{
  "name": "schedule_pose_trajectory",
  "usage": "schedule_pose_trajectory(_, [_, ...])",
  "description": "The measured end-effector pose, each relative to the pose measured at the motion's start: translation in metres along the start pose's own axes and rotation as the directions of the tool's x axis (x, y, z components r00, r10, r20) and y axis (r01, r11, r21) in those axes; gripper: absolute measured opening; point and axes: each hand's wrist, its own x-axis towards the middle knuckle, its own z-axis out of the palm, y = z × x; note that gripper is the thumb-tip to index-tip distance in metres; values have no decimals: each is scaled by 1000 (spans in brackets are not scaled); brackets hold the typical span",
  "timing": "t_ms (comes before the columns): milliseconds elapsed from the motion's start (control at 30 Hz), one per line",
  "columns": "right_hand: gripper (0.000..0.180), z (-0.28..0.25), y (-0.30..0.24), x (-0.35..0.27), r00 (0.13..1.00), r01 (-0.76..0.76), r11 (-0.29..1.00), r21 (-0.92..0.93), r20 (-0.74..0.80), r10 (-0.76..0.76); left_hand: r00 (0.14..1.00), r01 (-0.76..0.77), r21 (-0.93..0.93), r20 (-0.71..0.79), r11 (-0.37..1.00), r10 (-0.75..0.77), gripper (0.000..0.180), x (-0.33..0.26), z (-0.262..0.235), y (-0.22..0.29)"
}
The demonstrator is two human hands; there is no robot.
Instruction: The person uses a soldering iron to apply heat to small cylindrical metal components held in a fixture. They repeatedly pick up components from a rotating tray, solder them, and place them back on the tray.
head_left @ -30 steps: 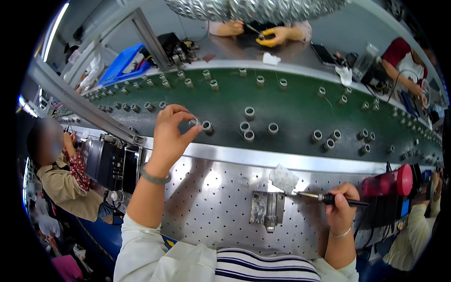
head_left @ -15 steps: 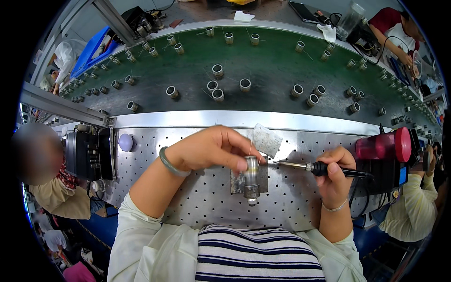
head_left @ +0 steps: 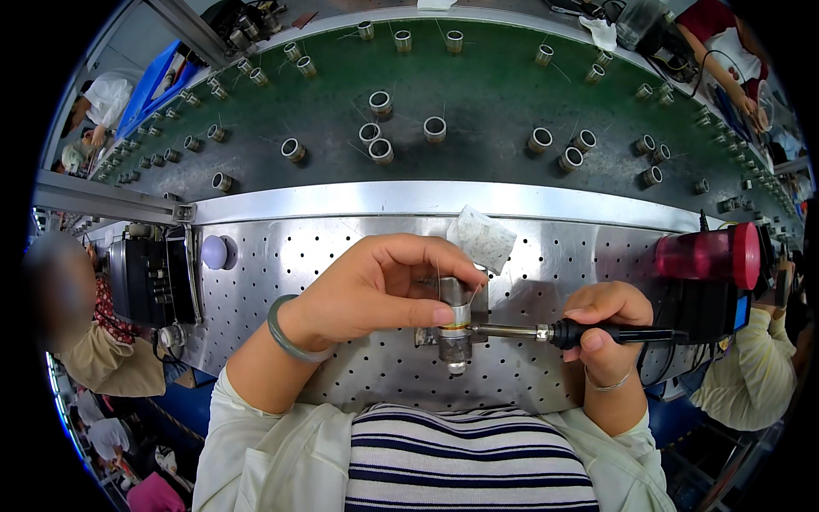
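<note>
My left hand [head_left: 375, 282] pinches a metal cylinder [head_left: 455, 345] between thumb and curled fingers. The cylinder has a yellowish ring round its middle, a rounded tip toward me, and thin wires at its far end. Beneath it lies a small dark metal plate [head_left: 424, 337], mostly hidden. In my right hand [head_left: 616, 317] is a soldering iron [head_left: 546, 333] with a black handle and a steel shaft. Its tip meets the cylinder's right side by the ring; whether it presses on it is hard to tell. A crumpled grey-white pad [head_left: 483, 240] lies just beyond my left fingertips.
The perforated metal worktop [head_left: 281, 247] ends at a raised metal rail [head_left: 426, 194]. Past it runs a green belt [head_left: 478, 85] carrying several metal cylinders. A lilac ball [head_left: 214, 252] and a black device [head_left: 141, 277] stand left; a pink jar [head_left: 708, 256] stands right. Several people sit nearby.
The soldering iron's tip has moved left and toward me, from the pad's near edge to the cylinder's side. My left thumb sits lower on the cylinder. The whole view has shifted slightly.
</note>
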Motion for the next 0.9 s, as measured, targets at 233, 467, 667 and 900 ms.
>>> schedule_pose_trajectory(233, [17, -2, 3, 0, 1000, -4, 999, -32, 29, 5, 996, -59, 51, 70, 997, 55, 26, 2, -6, -1])
schedule_pose_trajectory(467, [19, -1, 4, 0, 1000, 21, 999, -43, 19, -20, 996, 73, 21, -56, 997, -71, 20, 7, 9, 11])
schedule_pose_trajectory(667, [19, -3, 4, 0, 999, 31, 999, -39, 35, -29, 985, -151, 129, 97, 980, 139, 18, 5, -9, -3])
schedule_pose_trajectory(900, [21, -3, 5, 1, 998, 57, 998, -12, 39, -56, 984, -150, 155, 117, 976, 133, 16, 6, -12, -3])
